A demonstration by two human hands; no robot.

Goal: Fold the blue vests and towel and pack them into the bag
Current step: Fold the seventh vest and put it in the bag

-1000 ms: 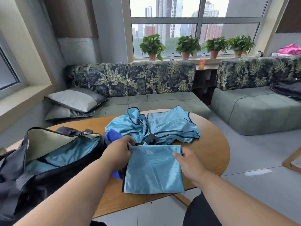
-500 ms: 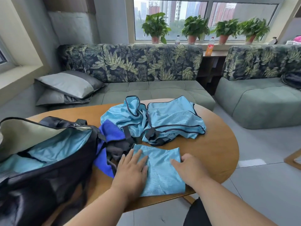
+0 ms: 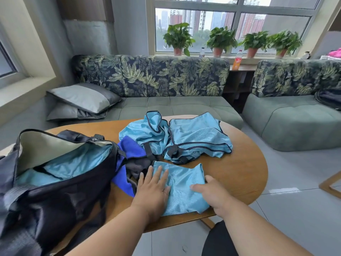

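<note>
A folded light-blue vest [image 3: 184,189] lies flat near the front edge of the round wooden table [image 3: 245,163]. My left hand [image 3: 153,189] presses flat on its left side with straight fingers. My right hand [image 3: 212,193] rests on the vest's right edge, fingers partly bent around that edge. Behind it lie crumpled light-blue vests [image 3: 184,137] with dark trim. A dark-blue towel [image 3: 127,163] lies between them and the open black bag [image 3: 60,178] at the left, which holds light-blue fabric inside.
A leaf-patterned sofa [image 3: 166,100] with grey cushions [image 3: 81,98] stands behind the table, a second sofa at the right. Potted plants [image 3: 221,39] line the windowsill. Tiled floor lies to the right, with a wooden chair leg [image 3: 330,185] at the edge.
One second ago both hands pinched the vest's top edge; since then the left hand has laid flat on it and the right has moved onto its right edge. The camera has tilted.
</note>
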